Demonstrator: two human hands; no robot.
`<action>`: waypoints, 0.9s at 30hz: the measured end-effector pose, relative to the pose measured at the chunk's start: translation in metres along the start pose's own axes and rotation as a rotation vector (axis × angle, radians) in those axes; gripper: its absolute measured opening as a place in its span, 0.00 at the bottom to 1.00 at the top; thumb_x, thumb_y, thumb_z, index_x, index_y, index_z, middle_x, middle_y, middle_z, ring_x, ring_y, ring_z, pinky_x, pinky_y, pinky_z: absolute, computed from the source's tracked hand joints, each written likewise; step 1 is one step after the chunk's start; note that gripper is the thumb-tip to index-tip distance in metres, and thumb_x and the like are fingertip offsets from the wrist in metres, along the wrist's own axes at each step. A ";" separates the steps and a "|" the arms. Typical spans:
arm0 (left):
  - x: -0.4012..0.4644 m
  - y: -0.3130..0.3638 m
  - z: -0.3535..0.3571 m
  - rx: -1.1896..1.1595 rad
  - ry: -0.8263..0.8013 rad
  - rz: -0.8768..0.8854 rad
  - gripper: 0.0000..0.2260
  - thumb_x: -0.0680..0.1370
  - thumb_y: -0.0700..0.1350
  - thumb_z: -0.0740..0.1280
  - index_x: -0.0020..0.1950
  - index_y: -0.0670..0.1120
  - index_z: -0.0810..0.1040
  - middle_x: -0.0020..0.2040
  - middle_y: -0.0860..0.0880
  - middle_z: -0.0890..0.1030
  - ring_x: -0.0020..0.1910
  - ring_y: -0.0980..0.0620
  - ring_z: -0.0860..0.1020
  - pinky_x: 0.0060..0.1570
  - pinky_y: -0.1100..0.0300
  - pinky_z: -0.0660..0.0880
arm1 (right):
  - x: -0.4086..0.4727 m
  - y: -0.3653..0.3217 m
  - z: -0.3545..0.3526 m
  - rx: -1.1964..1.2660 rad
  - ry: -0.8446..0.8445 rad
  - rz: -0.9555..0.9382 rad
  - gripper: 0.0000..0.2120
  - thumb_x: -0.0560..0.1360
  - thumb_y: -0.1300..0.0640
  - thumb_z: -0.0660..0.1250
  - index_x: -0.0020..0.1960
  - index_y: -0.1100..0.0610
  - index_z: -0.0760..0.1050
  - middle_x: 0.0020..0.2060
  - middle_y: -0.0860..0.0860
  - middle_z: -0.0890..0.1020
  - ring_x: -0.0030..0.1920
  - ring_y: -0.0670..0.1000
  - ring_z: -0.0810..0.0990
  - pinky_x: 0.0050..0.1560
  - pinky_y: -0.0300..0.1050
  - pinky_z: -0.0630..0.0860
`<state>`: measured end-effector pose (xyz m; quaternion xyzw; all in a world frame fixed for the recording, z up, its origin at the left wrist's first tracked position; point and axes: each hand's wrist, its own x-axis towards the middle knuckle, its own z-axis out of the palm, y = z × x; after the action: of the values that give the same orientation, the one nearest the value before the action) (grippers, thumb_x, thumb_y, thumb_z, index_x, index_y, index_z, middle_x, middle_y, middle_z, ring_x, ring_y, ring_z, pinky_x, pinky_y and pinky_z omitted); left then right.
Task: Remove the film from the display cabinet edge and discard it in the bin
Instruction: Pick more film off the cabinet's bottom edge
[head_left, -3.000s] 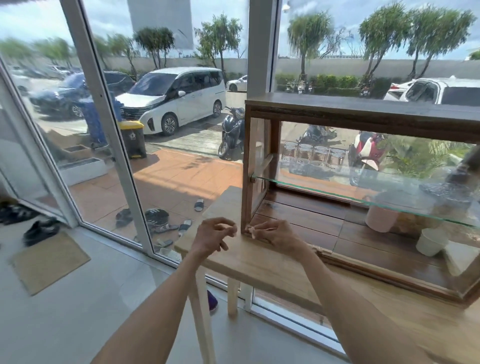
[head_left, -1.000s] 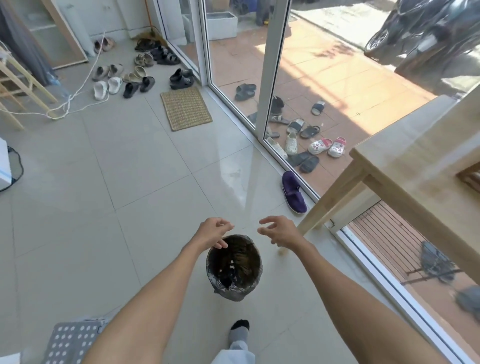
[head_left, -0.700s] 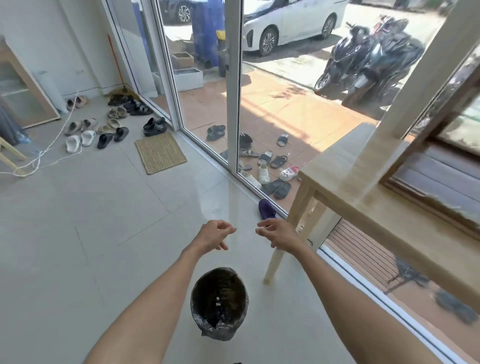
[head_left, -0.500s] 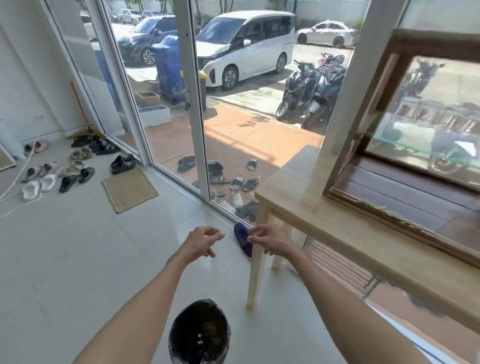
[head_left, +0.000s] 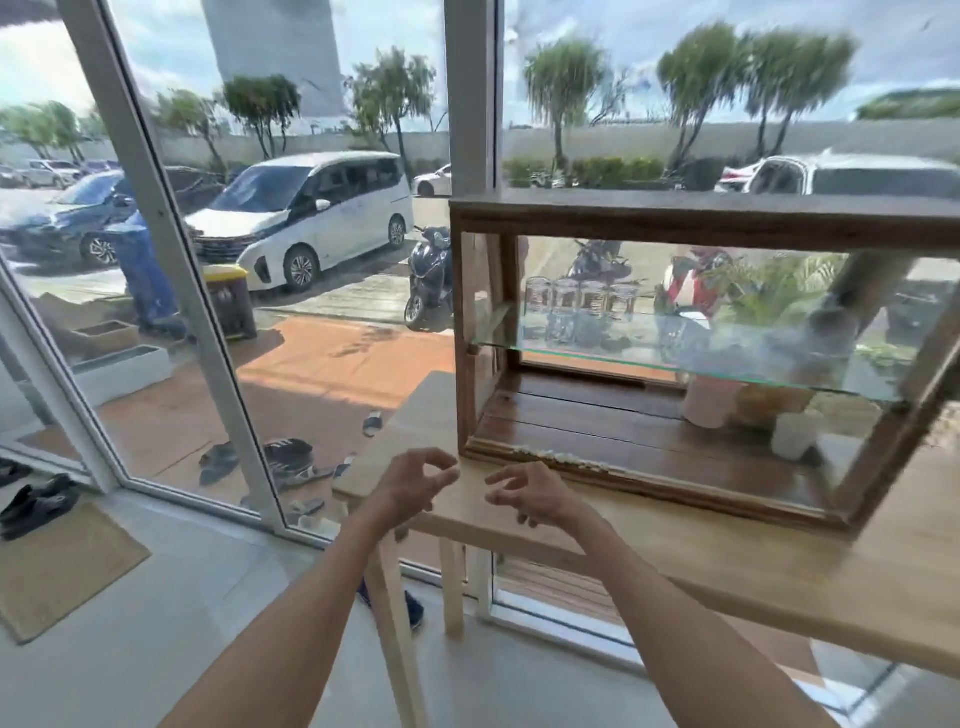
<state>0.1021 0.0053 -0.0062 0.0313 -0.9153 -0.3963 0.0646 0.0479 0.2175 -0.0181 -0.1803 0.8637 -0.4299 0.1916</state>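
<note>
A dark wooden display cabinet (head_left: 691, 215) with glass panes stands on a light wooden table (head_left: 727, 561). Ragged whitish film (head_left: 558, 457) clings along the cabinet's bottom front edge, near its left corner. My left hand (head_left: 415, 480) hovers over the table's left end, fingers curled and apart, holding nothing. My right hand (head_left: 527, 493) is beside it, just below and left of the film, fingers spread and empty. The bin is out of view.
Inside the cabinet a glass shelf (head_left: 675, 358) carries several glasses (head_left: 576, 296); a pink cup (head_left: 709, 400) and a white cup (head_left: 792, 434) stand on its floor. Glass walls (head_left: 311, 260) rise behind the table. A doormat (head_left: 57, 566) and sandals (head_left: 36, 504) lie at left.
A second ago both hands were over the black bin on the floor with film scraps inside. My view has swung up to the cabinet, and both empty hands now hover by its bottom edge.
</note>
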 end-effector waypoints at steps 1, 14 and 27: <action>0.008 0.006 0.006 0.007 -0.007 0.018 0.11 0.79 0.48 0.71 0.60 0.45 0.83 0.56 0.52 0.83 0.29 0.55 0.81 0.31 0.65 0.77 | -0.002 0.005 -0.009 -0.002 0.037 0.003 0.14 0.76 0.54 0.73 0.60 0.52 0.81 0.54 0.53 0.85 0.28 0.47 0.76 0.28 0.37 0.73; 0.096 0.029 0.047 0.178 -0.149 0.164 0.12 0.78 0.48 0.72 0.61 0.49 0.82 0.59 0.52 0.83 0.45 0.50 0.82 0.46 0.57 0.80 | 0.028 0.008 -0.063 -0.308 0.349 0.043 0.15 0.75 0.53 0.69 0.62 0.46 0.81 0.55 0.44 0.83 0.57 0.49 0.80 0.60 0.45 0.74; 0.131 0.019 0.068 0.210 -0.232 0.249 0.13 0.77 0.47 0.72 0.61 0.48 0.82 0.58 0.51 0.84 0.57 0.52 0.81 0.58 0.53 0.78 | 0.059 0.012 -0.054 -0.476 0.310 0.057 0.13 0.78 0.57 0.66 0.62 0.52 0.82 0.60 0.50 0.84 0.63 0.51 0.79 0.65 0.44 0.73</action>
<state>-0.0379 0.0532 -0.0262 -0.1214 -0.9498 -0.2884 0.0035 -0.0306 0.2330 -0.0080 -0.1280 0.9641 -0.2318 0.0212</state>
